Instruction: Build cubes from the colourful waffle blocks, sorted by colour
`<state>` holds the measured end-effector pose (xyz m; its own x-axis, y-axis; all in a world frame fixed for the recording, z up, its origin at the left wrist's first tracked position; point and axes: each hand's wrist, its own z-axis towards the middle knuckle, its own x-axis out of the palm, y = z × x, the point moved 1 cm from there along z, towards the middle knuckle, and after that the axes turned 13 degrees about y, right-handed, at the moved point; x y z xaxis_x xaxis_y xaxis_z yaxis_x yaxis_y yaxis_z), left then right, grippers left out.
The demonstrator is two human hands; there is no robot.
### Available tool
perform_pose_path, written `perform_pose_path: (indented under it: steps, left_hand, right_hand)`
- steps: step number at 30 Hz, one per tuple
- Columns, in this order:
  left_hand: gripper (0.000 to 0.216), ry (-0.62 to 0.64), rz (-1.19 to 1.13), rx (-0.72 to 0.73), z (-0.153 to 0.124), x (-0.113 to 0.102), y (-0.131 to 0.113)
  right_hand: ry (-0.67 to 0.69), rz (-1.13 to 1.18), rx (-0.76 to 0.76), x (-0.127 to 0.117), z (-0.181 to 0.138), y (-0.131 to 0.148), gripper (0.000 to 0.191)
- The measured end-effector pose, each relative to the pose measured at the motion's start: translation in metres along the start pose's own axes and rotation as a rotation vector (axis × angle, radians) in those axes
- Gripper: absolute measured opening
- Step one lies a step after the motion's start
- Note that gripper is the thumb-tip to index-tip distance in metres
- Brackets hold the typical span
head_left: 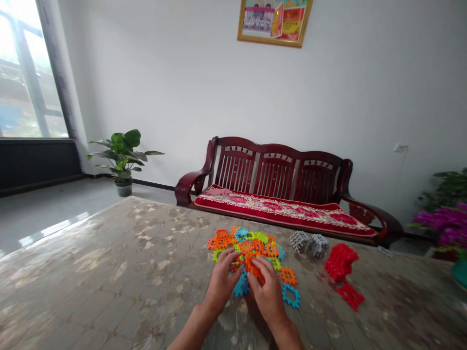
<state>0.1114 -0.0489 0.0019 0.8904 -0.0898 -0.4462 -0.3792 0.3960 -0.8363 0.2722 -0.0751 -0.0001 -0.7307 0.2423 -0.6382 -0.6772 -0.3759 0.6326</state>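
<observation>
My right hand [268, 289] is closed around orange interlocking plastic pieces [251, 262], its fingers bent over their right side. Just left of them is my left hand [223, 277], fingers apart and curved, with nothing visible in its grasp. Under and beyond both hands lies a loose pile of notched square pieces in orange, lime green and blue. A blue piece [241, 286] shows between the hands, partly hidden. Right of my right hand lie a blue square frame [298, 302] and an orange window-like piece [289, 276].
Two grey built blocks [299, 241] stand to the right, near a red block cluster [341, 262] and flat red pieces [350, 295]. All rest on the patterned tablecloth [91, 282]. Behind the table stands a wooden bench [277, 170]. Purple flowers [443, 226] are at far right.
</observation>
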Motion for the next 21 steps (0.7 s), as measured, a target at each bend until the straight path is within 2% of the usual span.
perform_pose_path:
  steps: [3, 7, 11, 14, 21]
  left_hand:
    - [0.049, -0.104, 0.043, -0.036, 0.006, -0.005, 0.014]
    - [0.043, -0.271, 0.133, -0.095, 0.004, -0.025, 0.029]
    - [0.04, -0.367, 0.215, -0.204, -0.001, -0.046, 0.031]
    - [0.038, -0.363, 0.299, -0.327, -0.003, -0.054, 0.026]
    - [0.036, -0.194, 0.42, -0.447, -0.004, -0.055, 0.013]
  right_hand:
    - [-0.05, 0.002, 0.017, -0.002, 0.004, -0.016, 0.033]
    - [-0.136, -0.015, 0.067, -0.014, 0.0, -0.037, 0.032]
    - [-0.197, -0.009, 0.096, -0.028, -0.006, -0.047, 0.032]
    - [-0.16, -0.097, 0.075, -0.031, -0.01, -0.042, 0.032]
    - [0.026, -0.373, 0.103, -0.021, -0.016, -0.02, 0.046]
